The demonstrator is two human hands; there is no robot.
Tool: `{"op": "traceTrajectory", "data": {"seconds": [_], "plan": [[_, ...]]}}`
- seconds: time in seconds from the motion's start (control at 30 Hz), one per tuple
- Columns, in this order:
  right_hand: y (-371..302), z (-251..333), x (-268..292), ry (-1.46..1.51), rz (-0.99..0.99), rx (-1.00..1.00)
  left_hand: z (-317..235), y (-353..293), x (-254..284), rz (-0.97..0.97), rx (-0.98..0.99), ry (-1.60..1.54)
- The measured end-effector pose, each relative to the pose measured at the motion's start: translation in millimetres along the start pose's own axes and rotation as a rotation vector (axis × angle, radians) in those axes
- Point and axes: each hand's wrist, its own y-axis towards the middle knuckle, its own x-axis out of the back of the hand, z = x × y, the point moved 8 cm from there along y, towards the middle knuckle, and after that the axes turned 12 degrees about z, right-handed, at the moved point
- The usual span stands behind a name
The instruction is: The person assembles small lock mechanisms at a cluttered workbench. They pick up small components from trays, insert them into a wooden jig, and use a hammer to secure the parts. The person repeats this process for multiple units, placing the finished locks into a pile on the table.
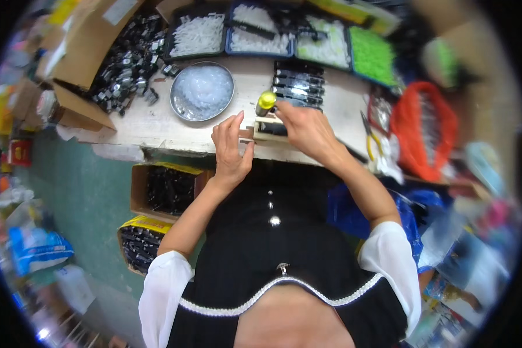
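Observation:
My right hand [309,129] is closed at the bench edge around a short tool with a yellow round end [266,100], which looks like a small mallet. Its handle is mostly hidden by my fingers. Just below it is a small pale wooden block [265,137] with a black piece [271,128] lying in it. My left hand [232,149] is beside the block's left end, fingers spread, holding nothing that I can see. Beyond my right hand lie several black parts [298,83] in a row.
A round metal bowl [176,107] holds clear, glossy material. Dark metal parts [127,66] are heaped at left by a cardboard box [93,40]. Trays [226,51] of white and green pieces line the back. Yellow-handled pliers [377,145] and a red bag [400,124] are at right.

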Motion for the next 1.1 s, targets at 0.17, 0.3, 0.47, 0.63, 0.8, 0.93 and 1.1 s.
{"op": "traceTrajectory", "data": {"seconds": [0.17, 0.3, 0.47, 0.63, 0.8, 0.93, 1.1], "plan": [[-50, -17, -16, -0.077, 0.036, 0.003, -10, 2, -21, 0.067, 0.053, -0.145], [-73, -56, 8, 0.125, -0.391, -0.022, -34, 30, -38, 0.222, -0.130, 0.028], [-85, -120, 11, -0.114, -0.478, -0.330, -29, 50, -53, 0.333, -0.383, 0.072], [-101, -148, -3, -0.112, -0.482, -0.427, -35, 97, -43, 0.191, -0.490, 0.101], [-90, -142, 15, -0.187, -0.574, -0.312, -21, 148, -85, 0.084, -0.550, 0.372], [-71, -143, 30, -0.192, -0.584, -0.260, -18, 164, -106, 0.076, -0.594, 0.538], [6, -140, 65, -0.182, -0.606, -0.178, -16, 167, -102, 0.082, -0.535, 0.476]]}}
